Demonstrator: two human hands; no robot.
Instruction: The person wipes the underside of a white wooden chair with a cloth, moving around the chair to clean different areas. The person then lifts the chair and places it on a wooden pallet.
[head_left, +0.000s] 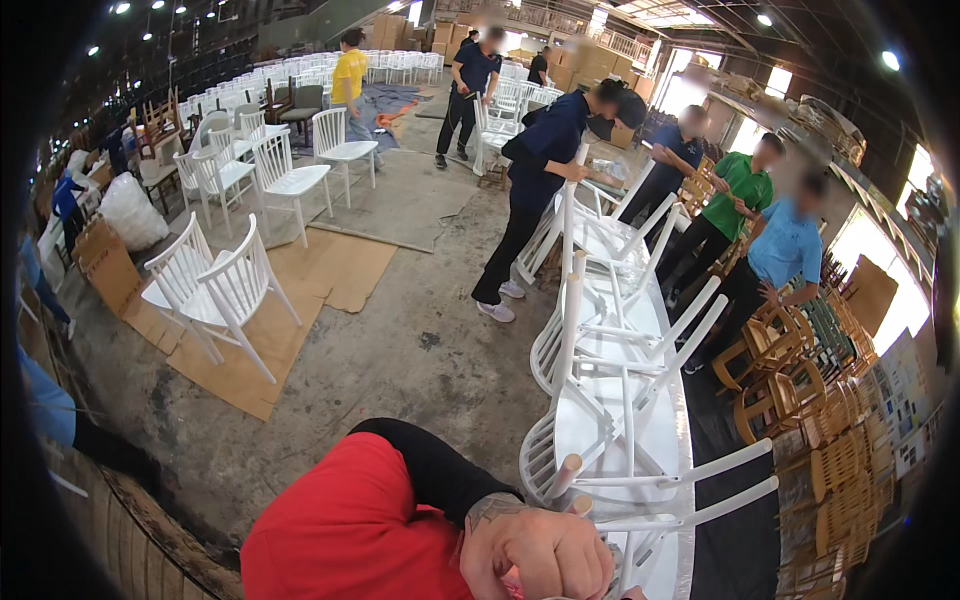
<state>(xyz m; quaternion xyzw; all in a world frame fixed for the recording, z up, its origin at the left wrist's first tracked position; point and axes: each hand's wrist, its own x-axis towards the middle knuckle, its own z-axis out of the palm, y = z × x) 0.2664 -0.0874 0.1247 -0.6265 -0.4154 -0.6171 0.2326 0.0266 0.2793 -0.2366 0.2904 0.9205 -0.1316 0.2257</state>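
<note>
The nearest upturned white chair (620, 455) lies seat-down on the long worktable (735, 530) at about five o'clock in the view, its legs sticking up and out, bare wood showing at the leg tips. The one hand (535, 550) in view, at six o'clock, is curled into a fist right against the chair's near leg end; which hand it is and what exactly it grips cannot be told, since the lower edge cuts it off, and the other hand is out of sight. A red sleeve over black (370, 520) leads to it from seven o'clock. Further white chairs (610, 300) lie upturned in a row on the same table toward one o'clock. A person in dark blue (535, 190) bends over the far end at twelve o'clock, and three more people (745, 225) stand along the table's right side at two o'clock. Unpainted wooden chairs (800, 400) are stacked at three o'clock. On the concrete floor (420, 360) at nine o'clock a pair of white chairs (215, 290) stands upright on cardboard sheets (300, 290), with many more white chairs (290, 150) toward eleven o'clock.
</note>
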